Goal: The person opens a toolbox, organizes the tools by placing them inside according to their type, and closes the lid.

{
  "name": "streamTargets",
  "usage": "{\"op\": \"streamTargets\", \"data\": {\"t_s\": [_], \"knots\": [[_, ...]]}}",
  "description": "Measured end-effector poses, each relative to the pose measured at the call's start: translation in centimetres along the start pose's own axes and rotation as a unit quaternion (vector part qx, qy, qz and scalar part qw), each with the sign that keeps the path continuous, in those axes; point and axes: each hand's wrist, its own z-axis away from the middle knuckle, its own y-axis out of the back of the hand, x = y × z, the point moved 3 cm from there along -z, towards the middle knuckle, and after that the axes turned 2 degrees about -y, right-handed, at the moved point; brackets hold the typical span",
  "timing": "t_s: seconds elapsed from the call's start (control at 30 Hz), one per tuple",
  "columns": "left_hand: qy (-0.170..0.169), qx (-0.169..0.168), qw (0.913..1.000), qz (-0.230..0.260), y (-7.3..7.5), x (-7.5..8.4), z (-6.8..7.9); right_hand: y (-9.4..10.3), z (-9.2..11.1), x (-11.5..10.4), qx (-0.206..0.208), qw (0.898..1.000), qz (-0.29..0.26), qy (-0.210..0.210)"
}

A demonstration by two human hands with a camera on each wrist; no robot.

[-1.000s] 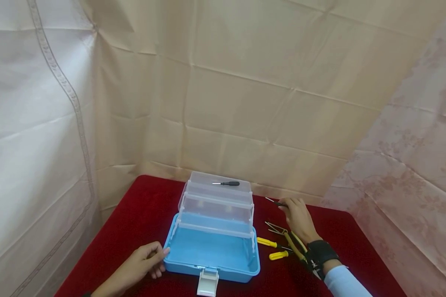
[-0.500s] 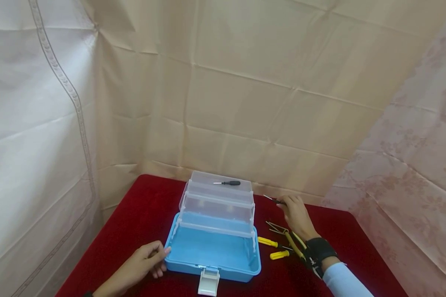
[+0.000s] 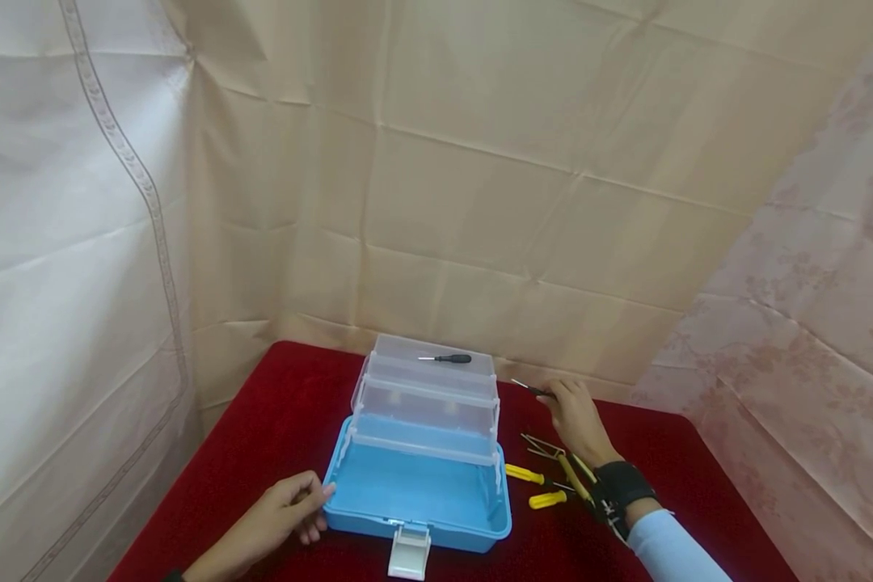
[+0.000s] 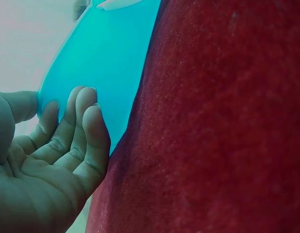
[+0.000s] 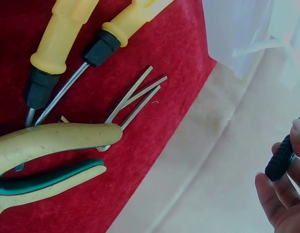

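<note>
The small black screwdriver [image 3: 541, 393], pinched in the right hand [image 3: 580, 420], has been carried slightly leftward and higher in the head view. Its metal shaft [image 3: 520, 384] has been brought nearer the side of the clear trays [image 3: 425, 398], with a gap left between. The black wristband [image 3: 626, 487] and pale blue sleeve [image 3: 672, 543] have been drawn slightly along with the hand.

1 creased beige sheet [image 3: 473, 186] hangs behind the red cloth [image 3: 284, 412].

Left hand [image 3: 291, 503] curled, right hand [image 3: 578, 414] pinching
</note>
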Motion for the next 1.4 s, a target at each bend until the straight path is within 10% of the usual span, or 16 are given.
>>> {"op": "streamTargets", "data": {"t_s": [1.4], "knots": [[-0.005, -0.012, 0.9999, 0.007, -0.5, -0.2, -0.3, 0.1, -1.7, -1.0, 0.003, 1.0, -0.015, 0.019]]}}
